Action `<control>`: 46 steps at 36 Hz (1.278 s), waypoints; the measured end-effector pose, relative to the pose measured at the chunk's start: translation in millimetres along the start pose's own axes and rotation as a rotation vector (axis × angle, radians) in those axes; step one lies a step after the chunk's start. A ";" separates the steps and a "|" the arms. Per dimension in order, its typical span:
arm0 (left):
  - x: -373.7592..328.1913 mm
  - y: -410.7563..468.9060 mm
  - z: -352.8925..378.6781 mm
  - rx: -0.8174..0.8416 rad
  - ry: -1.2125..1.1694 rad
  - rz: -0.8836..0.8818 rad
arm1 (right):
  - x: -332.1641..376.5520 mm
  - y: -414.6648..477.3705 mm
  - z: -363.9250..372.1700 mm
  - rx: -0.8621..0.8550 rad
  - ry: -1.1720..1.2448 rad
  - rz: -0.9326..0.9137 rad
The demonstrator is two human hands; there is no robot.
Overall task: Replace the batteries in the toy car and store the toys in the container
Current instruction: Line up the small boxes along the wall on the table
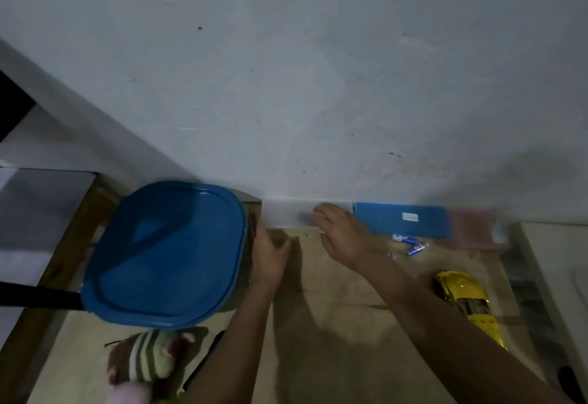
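A large container with a blue lid (165, 254) stands at the left of the wooden table. My left hand (270, 254) lies flat against its right side, fingers straight. My right hand (342, 233) hovers open near the back wall, blurred by motion, holding nothing I can see. A yellow toy car (466, 300) lies on its side at the right. Several small blue batteries (410, 243) lie loose behind it. A striped stuffed toy (149, 359) and something pink (127, 395) sit at the front left.
A flat blue box (402, 219) and a pinkish box (477, 228) lean along the wall at the back right. A black handle (38, 297) sticks out at the left under the lid. The white wall (286, 85) stands close behind the table.
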State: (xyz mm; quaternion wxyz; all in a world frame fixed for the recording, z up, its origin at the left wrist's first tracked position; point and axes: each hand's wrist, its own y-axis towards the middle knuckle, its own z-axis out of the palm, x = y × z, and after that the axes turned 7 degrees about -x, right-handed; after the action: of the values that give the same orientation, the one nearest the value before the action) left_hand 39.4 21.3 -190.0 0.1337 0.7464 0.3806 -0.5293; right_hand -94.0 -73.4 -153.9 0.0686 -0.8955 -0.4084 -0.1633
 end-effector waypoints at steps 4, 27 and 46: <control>7.2 6.7 -0.5 0.033 -0.149 -0.010 | 5.6 17.5 14.0 0.047 -0.070 0.027; -1.5 13.9 0.5 0.012 -0.447 -0.095 | 1.2 15.9 11.4 0.088 -0.275 -0.033; -10.6 11.4 3.6 -0.036 -0.439 -0.119 | -4.7 15.7 22.6 -0.251 -0.326 -0.142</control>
State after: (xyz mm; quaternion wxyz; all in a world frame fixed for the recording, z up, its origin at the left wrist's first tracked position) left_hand 43.4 6.9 -184.4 0.1953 0.5872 0.3951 -0.6790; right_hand -79.7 -81.3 -176.5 -0.1218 -0.8805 -0.4527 -0.0703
